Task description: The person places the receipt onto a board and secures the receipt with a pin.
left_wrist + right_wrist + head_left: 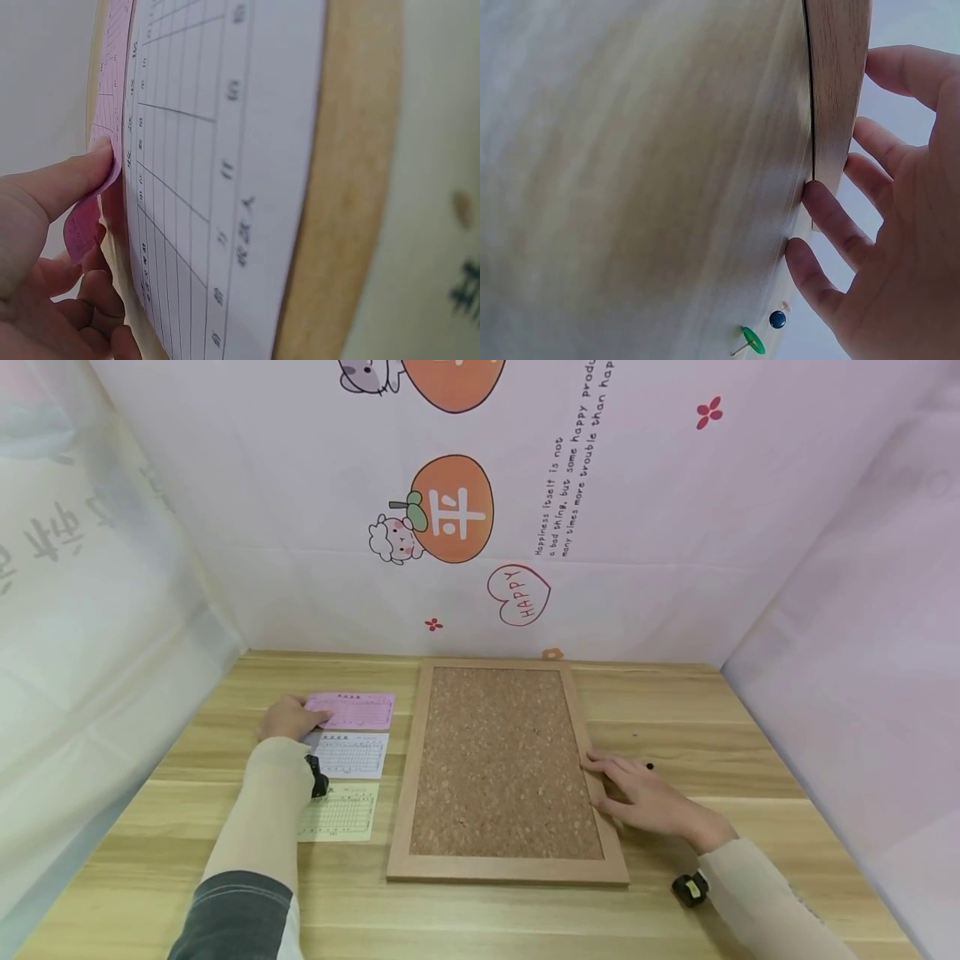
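Note:
My left hand (288, 718) pinches the left end of a pink printed slip (356, 711). In the left wrist view, that slip's end (82, 229) bends up between thumb and fingers. Below it on the table lie a white printed slip (352, 756) and a pale yellow one (345, 818), both partly covered by the left wrist. A cork board (502, 760) with a wooden frame lies flat in the middle. My right hand (645, 793) rests with spread fingers against the frame's right side (836, 82), some fingertips touching the table.
Near the right hand, a green thumbtack (751, 341) and a dark thumbtack (778, 319) lie on the wooden table (690, 718). A printed white curtain (637, 593) stands behind the table, with pale curtains at both sides.

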{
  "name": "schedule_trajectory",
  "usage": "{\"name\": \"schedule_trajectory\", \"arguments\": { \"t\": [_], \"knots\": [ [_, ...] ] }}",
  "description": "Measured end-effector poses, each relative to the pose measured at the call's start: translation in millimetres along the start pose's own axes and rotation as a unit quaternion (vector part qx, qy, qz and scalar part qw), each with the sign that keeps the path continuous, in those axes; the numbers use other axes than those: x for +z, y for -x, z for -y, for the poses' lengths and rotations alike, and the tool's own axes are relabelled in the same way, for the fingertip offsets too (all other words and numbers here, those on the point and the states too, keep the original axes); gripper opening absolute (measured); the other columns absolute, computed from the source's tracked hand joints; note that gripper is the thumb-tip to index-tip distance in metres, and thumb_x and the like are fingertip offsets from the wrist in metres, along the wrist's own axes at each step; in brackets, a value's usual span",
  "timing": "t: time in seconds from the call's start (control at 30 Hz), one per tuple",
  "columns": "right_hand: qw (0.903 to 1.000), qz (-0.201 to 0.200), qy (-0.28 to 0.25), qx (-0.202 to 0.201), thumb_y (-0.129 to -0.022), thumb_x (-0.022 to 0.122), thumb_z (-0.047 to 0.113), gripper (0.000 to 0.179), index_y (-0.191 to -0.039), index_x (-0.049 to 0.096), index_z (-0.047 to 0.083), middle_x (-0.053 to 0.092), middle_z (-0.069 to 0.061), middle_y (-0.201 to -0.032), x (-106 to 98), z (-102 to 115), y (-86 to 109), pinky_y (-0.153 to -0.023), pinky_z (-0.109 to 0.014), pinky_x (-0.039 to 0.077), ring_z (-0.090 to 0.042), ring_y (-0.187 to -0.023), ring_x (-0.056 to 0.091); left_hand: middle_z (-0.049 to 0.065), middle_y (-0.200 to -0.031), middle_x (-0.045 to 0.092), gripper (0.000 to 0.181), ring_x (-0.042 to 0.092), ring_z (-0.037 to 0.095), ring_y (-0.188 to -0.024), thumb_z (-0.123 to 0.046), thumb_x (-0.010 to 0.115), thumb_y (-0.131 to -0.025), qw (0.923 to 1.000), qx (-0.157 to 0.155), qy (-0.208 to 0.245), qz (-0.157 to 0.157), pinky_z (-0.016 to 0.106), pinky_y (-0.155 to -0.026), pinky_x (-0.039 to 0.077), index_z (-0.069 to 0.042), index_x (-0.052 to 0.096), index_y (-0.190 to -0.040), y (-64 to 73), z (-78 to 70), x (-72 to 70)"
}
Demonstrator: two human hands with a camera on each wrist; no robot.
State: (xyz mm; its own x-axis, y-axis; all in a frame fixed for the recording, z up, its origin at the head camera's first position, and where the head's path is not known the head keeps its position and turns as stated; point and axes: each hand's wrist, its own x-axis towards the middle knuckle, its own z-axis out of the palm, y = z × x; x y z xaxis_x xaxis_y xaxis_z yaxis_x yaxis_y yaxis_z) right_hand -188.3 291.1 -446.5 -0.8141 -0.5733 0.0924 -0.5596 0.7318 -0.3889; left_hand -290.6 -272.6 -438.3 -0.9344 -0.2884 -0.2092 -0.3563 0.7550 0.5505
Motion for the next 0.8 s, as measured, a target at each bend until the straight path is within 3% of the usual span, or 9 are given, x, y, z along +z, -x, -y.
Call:
{"name": "schedule_trajectory", "arguments": {
  "t": [0.3, 0.53, 0.7, 0.8],
  "knots": [
    [1.0, 0.001, -0.004, 0.002, -0.1, 0.061, 0.034, 0.056, -0.147, 0.048, 0.007, 0.041, -0.018, -0.153, -0.3, -0.3, -1.0, -0.103, -0.065, 0.035, -0.045, -0.136, 0.038, 0.022, -0.116, 0.066, 0.069, 0.058, 0.031, -0.086, -0.043, 0.071, -0.091, 0.9996, 0.002, -0.013, -0.024, 0.045, -0.075, 0.04, -0.001, 0.052, -0.143, -1.6, -1.0, 2.1],
    [1.0, -0.002, -0.005, -0.001, -0.1, 0.062, 0.033, 0.056, -0.147, 0.048, 0.007, 0.041, -0.019, -0.153, -0.3, -0.8, -1.8, -0.103, -0.065, 0.035, -0.045, -0.136, 0.038, 0.022, -0.127, 0.061, 0.063, 0.053, 0.039, -0.106, -0.034, 0.074, -0.091, 0.999, -0.005, 0.034, -0.029, 0.06, -0.095, 0.03, -0.003, 0.053, -0.142, 1.3, -7.4, 1.1],
    [1.0, -0.002, -0.008, -0.002, -0.1, 0.061, 0.033, 0.055, -0.147, 0.048, 0.006, 0.04, -0.018, -0.153, 0.2, -1.2, -1.7, -0.103, -0.066, 0.034, -0.045, -0.136, 0.038, 0.02, -0.117, 0.064, 0.059, 0.056, 0.037, -0.099, -0.032, 0.074, -0.09, 0.9991, 0.004, 0.034, -0.026, 0.061, -0.096, 0.03, 0.001, 0.055, -0.135, 0.9, -6.2, 0.7],
    [1.0, -0.001, -0.008, -0.002, -0.101, 0.061, 0.033, 0.055, -0.147, 0.049, 0.006, 0.04, -0.017, -0.154, 0.5, -1.5, -0.7, -0.103, -0.066, 0.034, -0.045, -0.136, 0.038, 0.021, -0.12, 0.064, 0.062, 0.058, 0.036, -0.098, -0.032, 0.073, -0.09, 0.9994, 0.012, 0.025, -0.019, 0.06, -0.095, 0.033, 0.002, 0.052, -0.139, -0.5, -5.3, 1.0]
  ]
}}
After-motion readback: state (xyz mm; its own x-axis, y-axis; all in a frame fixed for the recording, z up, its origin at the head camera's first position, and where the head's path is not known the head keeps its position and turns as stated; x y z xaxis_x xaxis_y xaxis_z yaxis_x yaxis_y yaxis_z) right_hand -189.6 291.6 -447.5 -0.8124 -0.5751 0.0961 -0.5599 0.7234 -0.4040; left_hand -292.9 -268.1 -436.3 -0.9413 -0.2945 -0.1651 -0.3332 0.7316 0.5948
